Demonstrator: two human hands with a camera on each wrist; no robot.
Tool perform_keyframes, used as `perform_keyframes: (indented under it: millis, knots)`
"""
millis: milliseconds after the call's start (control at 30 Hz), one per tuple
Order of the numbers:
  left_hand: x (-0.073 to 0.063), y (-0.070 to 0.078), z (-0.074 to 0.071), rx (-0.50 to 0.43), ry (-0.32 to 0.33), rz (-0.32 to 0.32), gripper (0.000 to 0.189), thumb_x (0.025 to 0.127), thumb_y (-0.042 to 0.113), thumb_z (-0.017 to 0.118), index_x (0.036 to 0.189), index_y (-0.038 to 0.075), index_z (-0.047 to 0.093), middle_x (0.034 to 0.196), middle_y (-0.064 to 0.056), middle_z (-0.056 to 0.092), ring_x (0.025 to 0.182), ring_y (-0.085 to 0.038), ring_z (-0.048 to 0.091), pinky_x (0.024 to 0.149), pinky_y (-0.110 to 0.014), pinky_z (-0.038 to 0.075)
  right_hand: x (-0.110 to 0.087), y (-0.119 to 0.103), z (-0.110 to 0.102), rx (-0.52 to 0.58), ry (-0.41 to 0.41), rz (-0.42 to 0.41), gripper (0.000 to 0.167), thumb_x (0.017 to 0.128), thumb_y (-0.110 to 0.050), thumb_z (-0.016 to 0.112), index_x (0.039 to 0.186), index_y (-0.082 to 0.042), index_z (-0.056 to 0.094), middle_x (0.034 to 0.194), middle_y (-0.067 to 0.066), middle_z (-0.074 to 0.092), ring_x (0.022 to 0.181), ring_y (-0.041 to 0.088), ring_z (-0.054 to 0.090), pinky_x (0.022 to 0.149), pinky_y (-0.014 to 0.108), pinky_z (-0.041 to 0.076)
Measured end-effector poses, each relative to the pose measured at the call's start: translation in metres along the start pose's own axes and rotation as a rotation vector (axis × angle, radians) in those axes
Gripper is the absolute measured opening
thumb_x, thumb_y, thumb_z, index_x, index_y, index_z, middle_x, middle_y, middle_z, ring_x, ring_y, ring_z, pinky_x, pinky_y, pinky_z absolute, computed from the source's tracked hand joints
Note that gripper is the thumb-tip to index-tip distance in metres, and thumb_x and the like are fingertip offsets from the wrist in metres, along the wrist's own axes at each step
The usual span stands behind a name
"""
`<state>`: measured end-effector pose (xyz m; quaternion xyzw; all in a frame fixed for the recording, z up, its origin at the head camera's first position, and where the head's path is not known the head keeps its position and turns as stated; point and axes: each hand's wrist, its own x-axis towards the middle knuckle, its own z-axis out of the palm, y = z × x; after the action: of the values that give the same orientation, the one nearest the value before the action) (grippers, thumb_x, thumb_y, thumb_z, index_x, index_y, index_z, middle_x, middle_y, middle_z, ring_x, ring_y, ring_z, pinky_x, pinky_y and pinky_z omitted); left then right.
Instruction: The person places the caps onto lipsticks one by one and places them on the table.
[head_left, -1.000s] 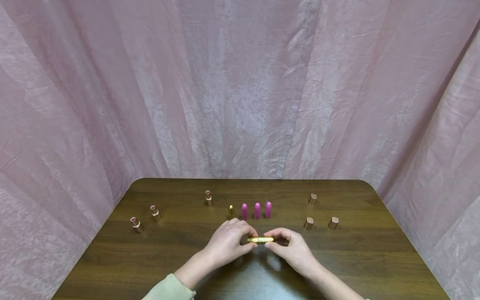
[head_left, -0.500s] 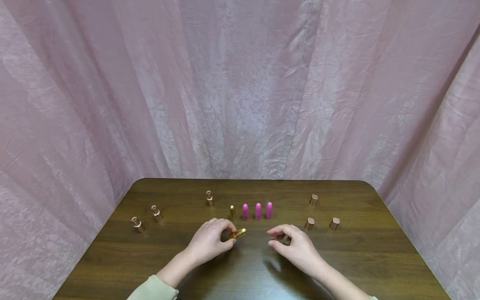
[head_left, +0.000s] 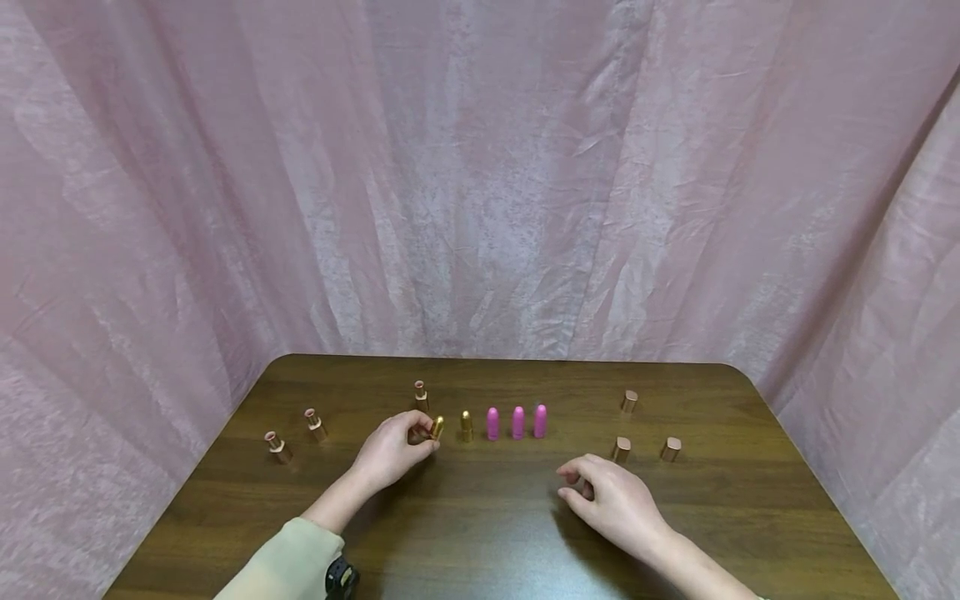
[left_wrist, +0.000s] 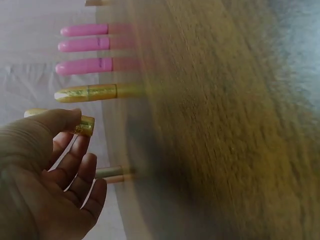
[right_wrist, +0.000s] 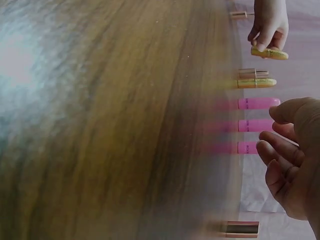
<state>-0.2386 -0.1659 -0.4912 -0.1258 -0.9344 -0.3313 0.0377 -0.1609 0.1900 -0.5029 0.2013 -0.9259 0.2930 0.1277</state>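
My left hand (head_left: 390,450) pinches a gold bullet-shaped lipstick tube (head_left: 437,427) between thumb and fingertips, left of the row of tubes. In the left wrist view this tube (left_wrist: 86,126) is partly covered by the thumb. A second gold lipstick tube (head_left: 467,427) stands upright just to its right. Continuing the row rightward are three upright pink lipstick tubes, the nearest to the gold one being a pink tube (head_left: 492,424). My right hand (head_left: 611,504) holds nothing and hovers over the table at the right, its fingers loosely bent.
Uncapped rose-gold lipsticks stand on the left: one at the far left (head_left: 277,447), a second lipstick (head_left: 315,425), and a third lipstick (head_left: 421,397) behind my left hand. Three rose-gold caps, one a cap (head_left: 621,450), stand on the right. Pink curtains (head_left: 480,183) surround the wooden table (head_left: 480,533).
Both hands were on the gold tube; the right hand has let go and drawn back right. The left hand has carried the tube left and away from me, turning it toward upright.
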Motion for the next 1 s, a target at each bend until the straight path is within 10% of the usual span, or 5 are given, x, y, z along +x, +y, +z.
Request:
perform_keyframes:
  millis: [1000]
  knots:
    - [0.023, -0.015, 0.026, -0.046, -0.039, -0.058, 0.022, 0.085, 0.016, 0.08, 0.103, 0.012, 0.067, 0.092, 0.005, 0.068, 0.087, -0.013, 0.065, 0.08, -0.039, 0.052, -0.008, 0.006, 0.001, -0.015, 0.002, -0.006, 0.023, 0.083, -0.02, 0.084, 0.104, -0.023, 0.075, 0.083, -0.026, 0.055, 0.069, 0.0, 0.056, 0.059, 0.022, 0.043]
